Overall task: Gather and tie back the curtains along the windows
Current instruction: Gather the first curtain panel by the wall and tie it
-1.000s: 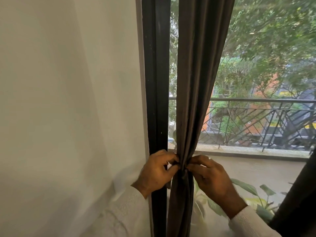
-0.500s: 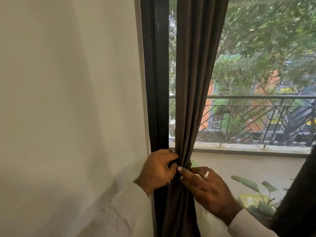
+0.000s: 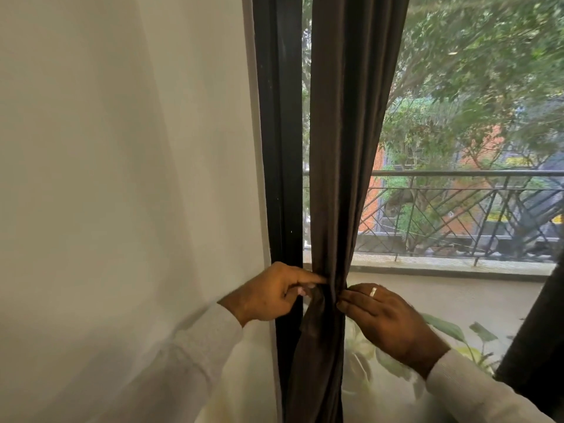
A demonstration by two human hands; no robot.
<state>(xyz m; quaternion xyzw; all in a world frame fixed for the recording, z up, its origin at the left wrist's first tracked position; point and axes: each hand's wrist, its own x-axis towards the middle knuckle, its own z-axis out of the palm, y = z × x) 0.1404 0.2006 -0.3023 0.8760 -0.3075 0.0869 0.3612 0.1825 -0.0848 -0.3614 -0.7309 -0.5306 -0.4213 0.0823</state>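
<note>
A dark brown curtain hangs gathered into a narrow bunch beside the black window frame. At waist height the bunch is cinched into a tight neck. My left hand pinches the curtain at that neck from the left, fingers curled. My right hand, with a ring on one finger, touches the neck from the right, its fingertips on the fabric. Any tie band is hidden among the folds.
A pale wall fills the left side. Through the glass are a balcony railing, trees and a leafy potted plant. Another dark curtain hangs at the right edge.
My right hand has shifted from lying across the front of the bunch to its right side. My left hand keeps its pinch at the neck. The camera has moved slightly.
</note>
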